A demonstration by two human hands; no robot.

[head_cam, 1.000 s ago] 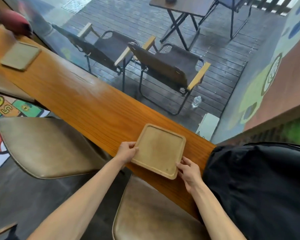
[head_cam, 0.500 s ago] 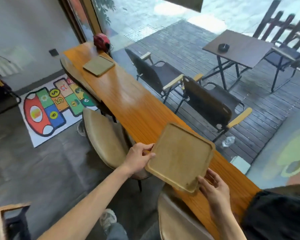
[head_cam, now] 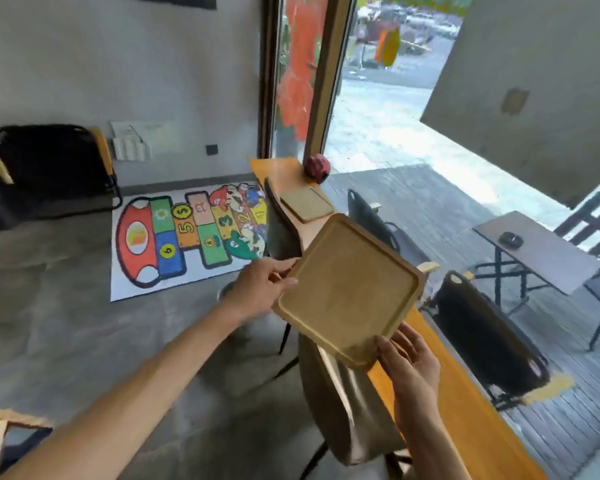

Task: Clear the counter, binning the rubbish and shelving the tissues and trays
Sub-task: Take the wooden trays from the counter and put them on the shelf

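Tray point(head_cam: 347, 292) in both hands, lifted clear of the counter point(head_cam: 465, 417) and tilted so its hollow face looks up at me. My left hand point(head_cam: 260, 289) grips the left edge, thumb laid on the rim and the fingers curled beneath where I cannot see them. My right hand point(head_cam: 409, 355) takes the near right corner from below, fingers fairly straight and cupped under the wood, so it is propping more than pinching; whether the thumb bears on the rim I cannot tell. Two holds on opposite sides keep a wide, flat board from swinging, and the tilt brings it past the brown stool point(head_cam: 343, 403) just below.

A second tray point(head_cam: 305, 204) lies flat on the far end of the counter, well apart from the one I carry, with a dark red round thing point(head_cam: 316, 168) beyond it by the window frame. I judge that tray is still to be collected, so carrying this one toward it and stacking the two would save a trip to the shelf.

On the floor to the left lies a hopscotch mat point(head_cam: 187, 237), with a black folding chair point(head_cam: 49, 164) against the far wall. Outside the glass on the right stand dark chairs point(head_cam: 482, 327) and a small table point(head_cam: 541, 251). No tissues, bin or shelf show here.
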